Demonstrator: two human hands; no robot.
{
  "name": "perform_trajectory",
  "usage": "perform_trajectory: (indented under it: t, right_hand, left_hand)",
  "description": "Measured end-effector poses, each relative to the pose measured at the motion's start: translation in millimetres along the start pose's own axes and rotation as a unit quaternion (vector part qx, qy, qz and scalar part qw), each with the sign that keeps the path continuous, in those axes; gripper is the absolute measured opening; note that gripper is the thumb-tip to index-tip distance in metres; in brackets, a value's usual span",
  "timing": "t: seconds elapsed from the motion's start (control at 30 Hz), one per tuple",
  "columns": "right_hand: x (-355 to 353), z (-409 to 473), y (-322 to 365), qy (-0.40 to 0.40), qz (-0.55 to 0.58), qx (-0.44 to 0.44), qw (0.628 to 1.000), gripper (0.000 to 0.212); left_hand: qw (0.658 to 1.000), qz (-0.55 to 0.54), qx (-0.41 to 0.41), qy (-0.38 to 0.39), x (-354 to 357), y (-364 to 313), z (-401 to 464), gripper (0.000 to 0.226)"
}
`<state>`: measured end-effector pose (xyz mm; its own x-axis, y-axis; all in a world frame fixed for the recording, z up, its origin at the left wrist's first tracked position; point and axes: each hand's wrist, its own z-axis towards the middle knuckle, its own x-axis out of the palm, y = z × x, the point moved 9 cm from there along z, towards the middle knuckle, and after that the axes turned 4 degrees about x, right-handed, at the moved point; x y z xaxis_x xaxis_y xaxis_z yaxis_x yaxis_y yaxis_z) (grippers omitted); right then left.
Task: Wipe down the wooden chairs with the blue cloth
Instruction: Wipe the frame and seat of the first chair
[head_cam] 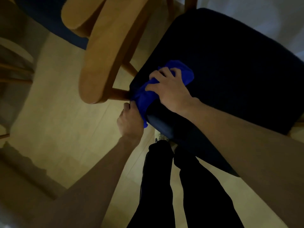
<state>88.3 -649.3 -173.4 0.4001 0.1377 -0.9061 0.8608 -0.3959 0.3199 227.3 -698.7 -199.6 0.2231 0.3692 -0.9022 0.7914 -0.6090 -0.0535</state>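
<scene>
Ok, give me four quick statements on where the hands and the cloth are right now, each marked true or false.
1. The right hand rests on the blue cloth on the dark seat cushion. True.
2. The cloth lies on the floor. False: it drapes over the seat's corner.
3. The left hand grips the cloth's hanging end. True.
4. The cloth is wiping the wooden backrest. False: it is on the cushion, beside the backrest.

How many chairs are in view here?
2 clearly: one chair under the blue cloth at right, another chair top left. Wooden rails at the left edge may be a third.
</scene>
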Motion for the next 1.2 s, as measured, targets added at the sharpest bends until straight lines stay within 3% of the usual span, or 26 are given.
perform_trajectory:
  t: [0.23,0.43,0.67,0.73,0.9,1.03,1.1,1.2]
  right_hand:
    - [10.6,-80.6,-35.0,0.083,-0.008,-0.076,0.994,0.046]
    - [25.9,-155.3,-66.5,0.149,-0.009,-0.050,0.988,0.054]
    - [28.2,-184.6,-87.8,0.208,-0.001,-0.039,0.977,0.050]
    - [13.4,-163.0,-84.3,0.180,0.041,-0.013,0.983,0.049]
    - [-35.9,-61.3,-47.9,0.003,0.101,0.008,0.995,0.045]
    - [-23.9,2.5,2.3,0.015,0.072,0.010,0.997,0.037]
    - [-7.4,5.6,5.4,0.032,0.064,0.028,0.997,0.036]
    - [-0.5,-13.5,-3.5,0.040,0.067,-0.012,0.997,0.038]
  left_hand:
    - [0.997,-0.030,0.017,0.068,31.4,-47.5,-62.5,0.047]
    - [0.992,-0.052,0.056,0.099,60.1,-90.7,-110.8,0.052]
    - [0.967,-0.112,0.115,0.199,81.4,-133.7,-153.7,0.053]
    - [0.971,-0.126,0.112,0.167,58.9,-121.0,-134.9,0.049]
    - [0.989,-0.144,0.037,0.015,-15.7,-34.9,-36.5,0.056]
    - [0.991,-0.128,-0.038,-0.026,-19.1,6.1,-7.5,0.045]
    - [0.989,-0.134,-0.049,-0.028,-9.2,6.9,-9.6,0.040]
    - [0.992,-0.120,-0.037,-0.022,-1.3,-2.3,-16.0,0.049]
